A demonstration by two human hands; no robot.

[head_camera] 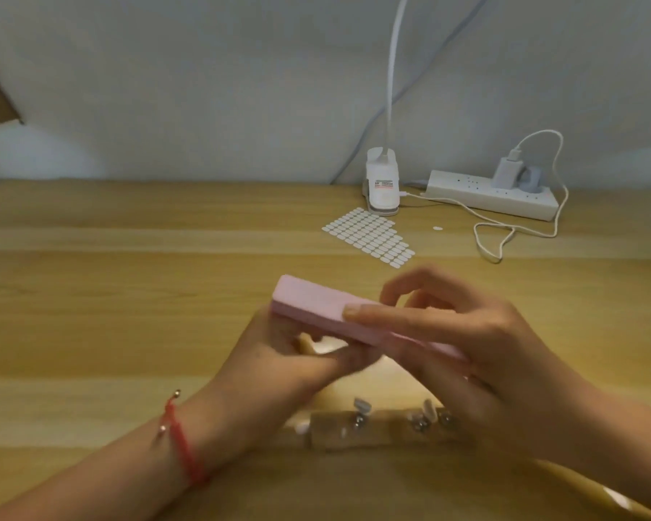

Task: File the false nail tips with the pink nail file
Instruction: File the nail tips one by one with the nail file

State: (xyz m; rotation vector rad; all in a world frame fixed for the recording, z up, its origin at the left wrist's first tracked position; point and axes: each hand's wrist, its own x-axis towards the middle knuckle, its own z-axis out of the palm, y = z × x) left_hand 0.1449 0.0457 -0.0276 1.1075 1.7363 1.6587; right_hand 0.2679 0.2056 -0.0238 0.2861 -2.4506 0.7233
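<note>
Two hands meet mid-frame over a wooden table (128, 276); I see its far edge against the wall at mid-height and its widest stretch of plain wood at the left. A sheet of adhesive tabs (369, 235), a clip lamp base (382, 182), a power strip (493, 195) and a looped white cable (504, 235) crowd the upper right. The right hand (466, 332) pinches the pink nail file (316, 302) between thumb and fingers, slanting it up-left over the left hand (290, 355), whose curled fingers grip a small pale piece (327, 345) too blurred to name. False nail tips (361, 405) stand on a wooden holder (373, 430) just below both hands.
</note>
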